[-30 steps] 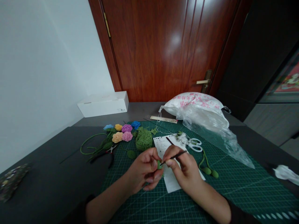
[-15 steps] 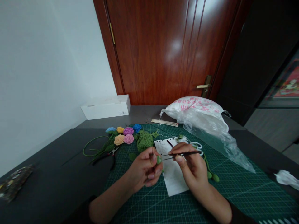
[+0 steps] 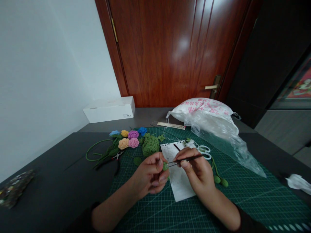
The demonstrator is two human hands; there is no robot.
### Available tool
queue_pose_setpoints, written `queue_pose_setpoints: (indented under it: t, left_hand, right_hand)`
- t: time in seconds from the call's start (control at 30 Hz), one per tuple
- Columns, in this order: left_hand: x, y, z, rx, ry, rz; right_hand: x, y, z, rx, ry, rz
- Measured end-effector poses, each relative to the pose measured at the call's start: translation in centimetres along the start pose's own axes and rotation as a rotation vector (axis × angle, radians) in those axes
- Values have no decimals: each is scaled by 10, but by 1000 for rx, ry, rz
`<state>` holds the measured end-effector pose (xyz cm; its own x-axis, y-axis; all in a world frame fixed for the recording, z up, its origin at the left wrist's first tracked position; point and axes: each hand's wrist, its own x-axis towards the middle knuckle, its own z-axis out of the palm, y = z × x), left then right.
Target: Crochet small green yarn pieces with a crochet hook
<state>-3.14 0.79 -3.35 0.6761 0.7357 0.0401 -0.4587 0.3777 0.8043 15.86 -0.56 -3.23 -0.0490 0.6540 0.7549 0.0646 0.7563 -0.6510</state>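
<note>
Head cam: small green piece in the lower middle of the frame, pinched in the left hand. Right hand is gripping dark tweezers, tips right by it, can't tell if touching. I'd pinch firmly without squashing and work the tips gently. Paper sheet lies behind; green yarn ball sits nearer frame center.

1 head camera | looks forward and down | cutting mat near | door farther off
</note>
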Motion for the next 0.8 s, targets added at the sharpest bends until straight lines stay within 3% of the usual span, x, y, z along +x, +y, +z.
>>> queue_pose_setpoints:
  t: [0.5, 0.8]
  left_hand:
    - [-1, 0, -1, -24, -5, 19]
    - [1, -2, 1, -20, -6, 76]
  right_hand:
    - [-2, 2, -1, -15, -9, -112]
    - [-7, -4, 1, -138, 72, -21]
